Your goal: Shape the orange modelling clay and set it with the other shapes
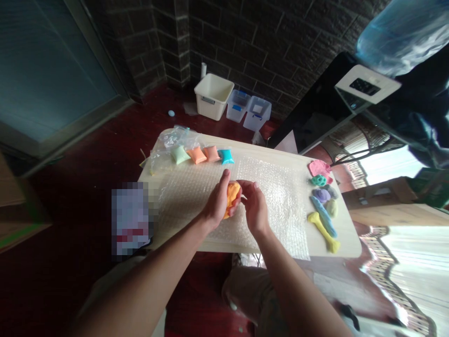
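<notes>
A lump of orange modelling clay [232, 198] rests in my left hand [217, 199], whose fingers wrap around it with the thumb pointing up. My right hand [257, 208] is just to the right, its fingers loosely bent toward the lump and the index fingertip at its upper edge. Whether that fingertip presses on the clay is hard to tell. Both hands are above a sheet of bubble wrap [277, 201] on the pale table. Beyond them lie a light green packet [180, 155], an orange packet [197, 155], a salmon packet [211, 153] and a turquoise packet [226, 157].
Along the table's [345, 234] right side are shaped clay pieces: pink [319, 167], green [318, 180], purple [321, 195], blue [323, 215] and yellow [324, 232]. Clear plastic bags [173, 139] lie at the far left corner. Storage bins [213, 96] stand on the floor behind.
</notes>
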Demonstrator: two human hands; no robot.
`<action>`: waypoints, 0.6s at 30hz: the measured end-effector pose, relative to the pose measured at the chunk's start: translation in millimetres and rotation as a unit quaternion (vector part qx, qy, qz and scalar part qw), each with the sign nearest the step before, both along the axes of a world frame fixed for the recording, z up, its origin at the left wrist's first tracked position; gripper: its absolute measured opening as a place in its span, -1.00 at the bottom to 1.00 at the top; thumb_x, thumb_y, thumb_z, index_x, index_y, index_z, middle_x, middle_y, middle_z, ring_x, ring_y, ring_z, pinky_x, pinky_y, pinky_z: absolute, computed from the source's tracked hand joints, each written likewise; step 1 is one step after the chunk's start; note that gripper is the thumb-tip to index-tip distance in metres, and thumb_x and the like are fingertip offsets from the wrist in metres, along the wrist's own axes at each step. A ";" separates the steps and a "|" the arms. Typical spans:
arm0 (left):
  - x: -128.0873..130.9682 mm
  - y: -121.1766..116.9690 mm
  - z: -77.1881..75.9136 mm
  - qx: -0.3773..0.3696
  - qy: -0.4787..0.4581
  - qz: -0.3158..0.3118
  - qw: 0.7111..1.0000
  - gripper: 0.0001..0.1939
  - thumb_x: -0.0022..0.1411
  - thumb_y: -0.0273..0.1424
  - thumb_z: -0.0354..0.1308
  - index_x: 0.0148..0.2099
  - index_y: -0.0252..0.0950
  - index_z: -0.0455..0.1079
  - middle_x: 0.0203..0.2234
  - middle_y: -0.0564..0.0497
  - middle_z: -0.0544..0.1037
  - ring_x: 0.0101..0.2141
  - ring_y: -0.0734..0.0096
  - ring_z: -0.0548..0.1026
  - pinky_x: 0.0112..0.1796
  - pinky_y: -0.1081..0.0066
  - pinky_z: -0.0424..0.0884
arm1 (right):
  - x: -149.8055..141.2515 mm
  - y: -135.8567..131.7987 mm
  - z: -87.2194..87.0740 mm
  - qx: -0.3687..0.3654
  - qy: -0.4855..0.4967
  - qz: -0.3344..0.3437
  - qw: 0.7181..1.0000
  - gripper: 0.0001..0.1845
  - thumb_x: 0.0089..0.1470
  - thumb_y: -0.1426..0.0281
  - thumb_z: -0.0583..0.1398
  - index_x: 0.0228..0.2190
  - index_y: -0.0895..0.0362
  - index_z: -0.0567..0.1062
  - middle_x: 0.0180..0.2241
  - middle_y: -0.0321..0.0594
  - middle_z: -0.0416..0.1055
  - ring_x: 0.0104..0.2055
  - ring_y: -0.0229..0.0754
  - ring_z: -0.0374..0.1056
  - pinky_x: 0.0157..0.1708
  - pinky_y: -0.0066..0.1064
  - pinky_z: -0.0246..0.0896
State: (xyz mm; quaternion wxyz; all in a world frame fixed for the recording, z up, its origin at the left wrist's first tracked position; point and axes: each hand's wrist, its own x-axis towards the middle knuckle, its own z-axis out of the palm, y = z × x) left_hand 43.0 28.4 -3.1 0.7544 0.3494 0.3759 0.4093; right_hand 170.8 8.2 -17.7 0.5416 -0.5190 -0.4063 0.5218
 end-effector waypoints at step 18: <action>7.3 -0.3 -11.7 0.040 0.018 -0.013 0.999 -0.12 0.35 0.45 -0.32 -0.47 -0.19 0.34 -0.69 0.03 0.34 -0.66 0.42 0.30 -0.62 0.40 0.14 | 0.6 -3.4 11.1 0.124 -0.174 0.028 0.977 -0.67 0.34 0.08 0.31 0.00 -0.05 0.70 0.04 -0.04 0.62 0.00 0.07 0.56 -0.33 -0.25 0.51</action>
